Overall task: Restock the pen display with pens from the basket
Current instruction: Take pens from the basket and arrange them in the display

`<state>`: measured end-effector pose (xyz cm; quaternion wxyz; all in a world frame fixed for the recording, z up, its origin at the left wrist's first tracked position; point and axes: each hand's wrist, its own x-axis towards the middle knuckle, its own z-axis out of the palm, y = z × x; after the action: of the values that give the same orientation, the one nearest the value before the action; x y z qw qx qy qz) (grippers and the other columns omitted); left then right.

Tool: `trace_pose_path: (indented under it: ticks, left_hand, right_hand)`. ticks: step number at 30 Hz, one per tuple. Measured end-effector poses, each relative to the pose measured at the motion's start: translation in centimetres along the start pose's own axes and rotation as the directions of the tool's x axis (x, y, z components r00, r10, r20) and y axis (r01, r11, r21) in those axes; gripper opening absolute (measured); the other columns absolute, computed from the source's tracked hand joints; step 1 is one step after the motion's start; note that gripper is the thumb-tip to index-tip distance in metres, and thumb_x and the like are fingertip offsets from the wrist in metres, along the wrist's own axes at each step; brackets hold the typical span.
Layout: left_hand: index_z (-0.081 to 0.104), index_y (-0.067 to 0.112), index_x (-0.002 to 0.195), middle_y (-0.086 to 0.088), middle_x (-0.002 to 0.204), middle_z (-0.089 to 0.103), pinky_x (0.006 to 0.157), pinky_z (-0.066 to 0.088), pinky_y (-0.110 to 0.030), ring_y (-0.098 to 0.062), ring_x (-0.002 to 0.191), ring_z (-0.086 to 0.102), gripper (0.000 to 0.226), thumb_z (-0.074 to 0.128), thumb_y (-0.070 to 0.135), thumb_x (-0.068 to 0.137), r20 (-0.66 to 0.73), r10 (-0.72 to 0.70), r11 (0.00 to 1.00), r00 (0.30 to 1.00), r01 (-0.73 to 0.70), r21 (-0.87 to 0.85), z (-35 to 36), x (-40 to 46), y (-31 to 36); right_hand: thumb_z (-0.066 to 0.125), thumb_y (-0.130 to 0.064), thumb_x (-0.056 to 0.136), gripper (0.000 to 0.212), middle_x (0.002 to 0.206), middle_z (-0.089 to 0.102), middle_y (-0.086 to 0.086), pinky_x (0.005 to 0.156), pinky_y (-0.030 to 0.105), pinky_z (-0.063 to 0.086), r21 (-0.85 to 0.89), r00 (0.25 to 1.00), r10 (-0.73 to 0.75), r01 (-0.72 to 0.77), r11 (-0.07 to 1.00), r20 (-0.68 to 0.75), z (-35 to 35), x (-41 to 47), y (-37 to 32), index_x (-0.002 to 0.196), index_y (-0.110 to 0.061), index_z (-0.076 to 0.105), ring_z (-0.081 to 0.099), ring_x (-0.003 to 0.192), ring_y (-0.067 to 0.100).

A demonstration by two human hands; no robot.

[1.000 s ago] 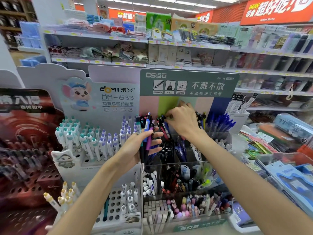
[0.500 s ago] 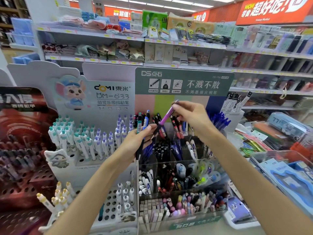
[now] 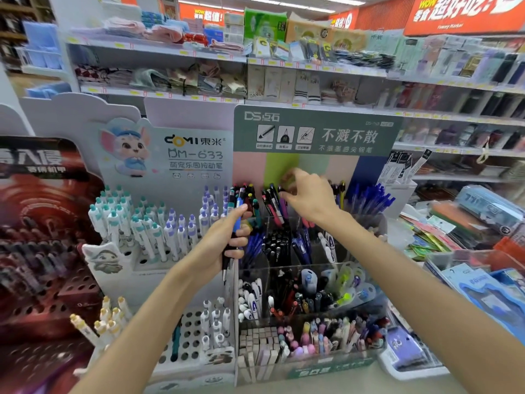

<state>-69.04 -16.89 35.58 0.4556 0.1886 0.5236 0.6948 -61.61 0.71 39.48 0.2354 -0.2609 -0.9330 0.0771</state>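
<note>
Nearest the camera two bare forearms reach up and away over the counter toward the clear pen display (image 3: 309,282). The left hand (image 3: 224,240) is closed in a grip round a small bundle of pens (image 3: 237,220), about three or four as far as can be counted, held nearly upright with the tips pointing down below the fist and the caps above the thumb; one blue barrel shows plainly. This bundle stands just left of the display's back row and in front of it. Farther on, the right hand (image 3: 309,194) hovers over the back-row compartments (image 3: 272,203), its fingers (image 3: 287,197) bent and drawn together at the tops of the red and black pens standing there. It is blurred, so whether it pinches a pen or has just let one go cannot be told. The slot it works at lies up and to the right of the left hand's bundle, and the stocked pens lean on a long axis close to that of the held ones, so the next pen would probably pass rightward from the left hand to the nearer right hand. No basket is in view. Behind are two header cards (image 3: 312,132) and stocked shelves (image 3: 312,106).
</note>
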Motion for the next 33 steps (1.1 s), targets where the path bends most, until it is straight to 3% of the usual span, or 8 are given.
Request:
trace_pose_path:
  ticks: [4,10,13,16,20,25,29,33]
  left_hand:
    - [0.038,0.015,0.082,0.005,0.059,0.029,0.032,0.014,-0.014,-0.003,0.039,0.023,0.015,0.043,0.022,0.094,0.048,-0.014,0.998,0.999,0.017,-0.064,-0.1,-0.3,0.4]
    - [0.050,0.009,0.091,0.007,0.056,0.035,0.035,0.018,-0.014,-0.002,0.040,0.028,0.012,0.042,0.013,0.099,0.065,0.051,0.997,0.997,-0.054,0.055,0.7,-0.7,0.5]
    - [0.057,0.007,0.101,0.009,0.053,0.035,0.035,0.019,-0.014,-0.002,0.040,0.029,0.017,0.045,0.018,0.100,0.075,0.053,0.987,0.996,-0.064,0.145,0.8,-0.7,0.4]
    - [0.062,0.010,0.097,0.009,0.053,0.033,0.035,0.018,-0.015,-0.002,0.040,0.028,0.018,0.047,0.020,0.099,0.090,0.033,0.973,0.995,-0.053,0.226,1.3,-0.3,0.1]
    - [0.061,0.014,0.095,0.008,0.054,0.036,0.034,0.017,-0.015,-0.002,0.039,0.029,0.019,0.045,0.024,0.099,0.111,-0.001,0.982,0.994,-0.020,0.189,2.3,0.2,0.0]
    - [0.050,0.013,0.081,-0.006,0.071,0.065,0.032,0.032,-0.013,-0.008,0.049,0.058,0.030,0.030,0.021,0.102,-0.009,0.072,0.997,0.997,-0.072,0.031,3.9,0.7,1.8]
    - [0.061,0.026,0.093,-0.003,0.116,0.058,0.085,0.051,-0.029,-0.014,0.101,0.055,0.028,0.035,0.027,0.104,-0.018,0.337,0.816,0.941,-0.282,0.504,4.2,1.2,2.6]
    - [0.064,0.030,0.117,0.004,0.102,0.058,0.095,0.046,-0.036,-0.011,0.096,0.054,0.024,0.051,0.033,0.098,0.074,0.552,0.577,0.831,-0.444,0.685,4.1,2.1,4.2]
  right_hand:
    - [0.066,-0.035,0.085,0.023,0.097,0.072,0.005,0.094,0.033,0.031,-0.196,0.996,-0.049,0.033,0.980,-0.079,0.8,0.7,0.0,0.104,-0.021,0.069,0.056,0.105,0.025]
    - [0.067,-0.040,0.084,0.033,0.109,0.066,0.004,0.090,0.033,0.036,-0.376,0.984,-0.160,0.118,0.919,-0.080,0.8,0.3,-0.3,0.109,-0.020,0.069,0.049,0.110,0.025]
    - [0.060,-0.043,0.089,0.032,0.095,0.066,0.000,0.073,0.025,0.038,0.004,0.983,-0.063,0.065,0.998,-0.172,-0.2,-1.0,-1.3,0.105,-0.016,0.069,0.055,0.092,0.017]
    - [0.050,-0.047,0.093,0.046,0.065,0.054,0.006,0.051,0.017,0.034,0.565,0.973,0.077,-0.190,0.803,0.218,-1.6,-2.8,-2.8,0.103,-0.007,0.071,0.049,0.056,0.011]
    - [0.057,-0.025,0.094,0.020,0.083,0.072,-0.002,0.073,0.016,0.046,0.728,0.949,0.025,-0.259,0.635,0.315,-1.9,-4.4,-2.6,0.103,-0.015,0.072,0.062,0.076,0.006]
    - [0.054,-0.016,0.096,0.016,0.077,0.061,-0.002,0.061,0.014,0.042,0.855,0.950,0.223,-0.295,0.426,0.217,-2.7,-4.4,-1.3,0.101,-0.011,0.068,0.052,0.058,0.000]
    - [0.052,-0.016,0.097,0.016,0.079,0.060,-0.002,0.059,0.012,0.046,0.932,0.890,0.446,-0.235,0.276,0.092,-4.4,-3.9,0.3,0.092,-0.018,0.067,0.056,0.066,0.004]
    - [0.051,-0.016,0.097,0.016,0.077,0.058,-0.003,0.055,0.011,0.045,0.932,0.851,0.525,-0.194,0.308,0.004,-5.3,-4.0,2.4,0.091,-0.018,0.066,0.054,0.062,0.004]
